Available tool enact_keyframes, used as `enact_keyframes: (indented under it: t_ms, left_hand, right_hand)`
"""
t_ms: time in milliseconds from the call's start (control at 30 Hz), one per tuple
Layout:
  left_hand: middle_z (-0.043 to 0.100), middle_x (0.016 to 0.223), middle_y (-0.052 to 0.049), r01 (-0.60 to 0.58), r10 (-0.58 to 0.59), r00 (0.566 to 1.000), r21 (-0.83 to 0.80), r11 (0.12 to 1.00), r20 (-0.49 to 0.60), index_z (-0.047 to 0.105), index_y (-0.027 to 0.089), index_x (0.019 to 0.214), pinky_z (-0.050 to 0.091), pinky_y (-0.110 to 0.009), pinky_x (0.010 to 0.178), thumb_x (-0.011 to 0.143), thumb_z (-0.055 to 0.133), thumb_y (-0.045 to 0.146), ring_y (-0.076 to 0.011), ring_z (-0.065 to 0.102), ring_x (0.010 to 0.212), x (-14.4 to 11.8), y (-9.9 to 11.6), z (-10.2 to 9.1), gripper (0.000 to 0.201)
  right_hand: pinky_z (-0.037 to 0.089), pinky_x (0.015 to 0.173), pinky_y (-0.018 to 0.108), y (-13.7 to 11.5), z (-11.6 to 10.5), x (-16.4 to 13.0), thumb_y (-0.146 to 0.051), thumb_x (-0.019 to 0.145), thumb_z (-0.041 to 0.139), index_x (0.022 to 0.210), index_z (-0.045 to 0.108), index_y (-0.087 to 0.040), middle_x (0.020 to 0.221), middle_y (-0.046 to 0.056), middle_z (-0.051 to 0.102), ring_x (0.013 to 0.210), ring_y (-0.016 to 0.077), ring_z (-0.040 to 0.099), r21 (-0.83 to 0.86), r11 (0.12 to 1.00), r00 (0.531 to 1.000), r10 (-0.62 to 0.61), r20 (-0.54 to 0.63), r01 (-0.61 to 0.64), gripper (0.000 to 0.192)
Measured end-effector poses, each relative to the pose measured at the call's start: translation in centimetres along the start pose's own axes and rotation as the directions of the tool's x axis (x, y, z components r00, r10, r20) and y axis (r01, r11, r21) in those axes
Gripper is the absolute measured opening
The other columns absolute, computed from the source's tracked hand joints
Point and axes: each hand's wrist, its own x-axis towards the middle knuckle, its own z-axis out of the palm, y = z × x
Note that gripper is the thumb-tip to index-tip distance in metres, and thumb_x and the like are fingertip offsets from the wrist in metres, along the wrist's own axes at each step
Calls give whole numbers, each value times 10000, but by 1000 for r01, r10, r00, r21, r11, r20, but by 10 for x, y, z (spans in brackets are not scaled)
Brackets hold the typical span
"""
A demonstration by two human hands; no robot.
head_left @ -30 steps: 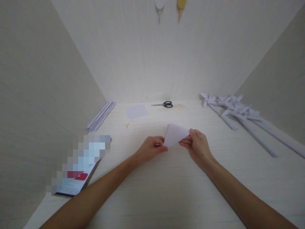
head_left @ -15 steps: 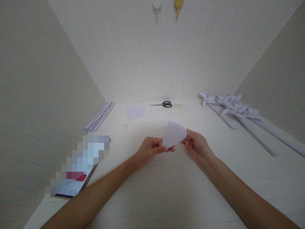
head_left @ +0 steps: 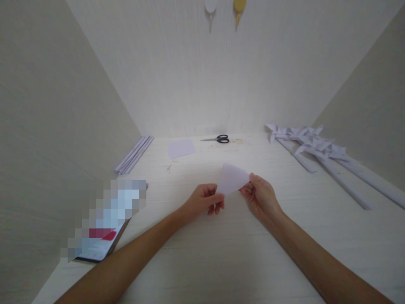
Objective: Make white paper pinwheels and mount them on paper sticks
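A small pale lilac sheet of paper (head_left: 232,180) is held up between both hands, above the table. My left hand (head_left: 207,199) pinches its lower left corner between thumb and fingers. At the right corner, my right hand (head_left: 261,192) grips the paper with thumb and fingertips. The sheet looks fairly flat, with one corner pointing up and away. Beyond it lies another lilac paper sheet (head_left: 181,148), flat on the table. Scissors with black handles (head_left: 222,139) rest beside that sheet, near the back wall.
Several rolled paper sticks (head_left: 134,155) lie at the left wall. Paper pinwheels on sticks (head_left: 319,147) are piled at the right. A phone or tablet (head_left: 107,228), partly blurred out, leans at left. Thin yellowish bits (head_left: 168,167) lie on the table. Two hooks (head_left: 239,6) hang on the wall.
The paper, curved before, is now pulled flatter between my hands. My left fingers have drawn back from beneath it, and the right hand has shifted slightly right.
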Motion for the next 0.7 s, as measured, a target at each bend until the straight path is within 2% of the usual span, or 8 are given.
enact_keyframes:
  t_ms: [167, 300, 433, 600, 700]
  left_hand:
    - [470, 420, 60, 66, -47, 992, 159, 985, -120, 500, 120, 566, 233, -133, 309, 632, 598, 317, -9, 352, 319, 0, 2, 7, 229]
    - [449, 395, 62, 36, 2, 987, 224, 974, -163, 536, 113, 575, 213, -146, 313, 631, 587, 338, -13, 329, 315, 1, -1, 6, 237]
    - [431, 370, 72, -16, 66, 980, 257, 966, -190, 571, 114, 627, 213, -152, 311, 663, 537, 345, -16, 316, 289, 2, -2, 5, 237]
    - [363, 305, 95, -45, 108, 973, 287, 957, -205, 566, 121, 591, 186, -157, 311, 654, 543, 346, -14, 269, 261, -1, 2, 5, 234]
    - [329, 282, 103, -55, 110, 972, 254, 966, -205, 566, 122, 587, 162, -162, 310, 652, 550, 355, -13, 246, 250, -4, 1, 4, 242]
  right_hand:
    - [478, 355, 137, 3, -1, -3, -185, 796, 463, 611, 440, -150, 394, -35, 535, 335, 64, 520, -43, 998, 998, -44, 41, 46, 190]
    - [464, 339, 133, 4, 0, -5, -217, 781, 491, 609, 438, -150, 400, -11, 563, 345, 82, 544, -95, 994, 996, -54, 70, 61, 192]
    - [456, 335, 126, 2, 2, -5, -187, 810, 435, 604, 446, -145, 403, 19, 583, 364, 100, 570, -113, 990, 996, -83, 41, 87, 210]
    - [424, 296, 108, 0, 5, -4, -156, 819, 405, 589, 464, -137, 402, 32, 586, 342, 99, 560, -86, 996, 999, -36, 17, 38, 238]
    - [431, 306, 109, 1, 3, -3, -159, 809, 429, 593, 488, -131, 402, 28, 586, 341, 95, 557, -63, 998, 997, 25, 78, -20, 226]
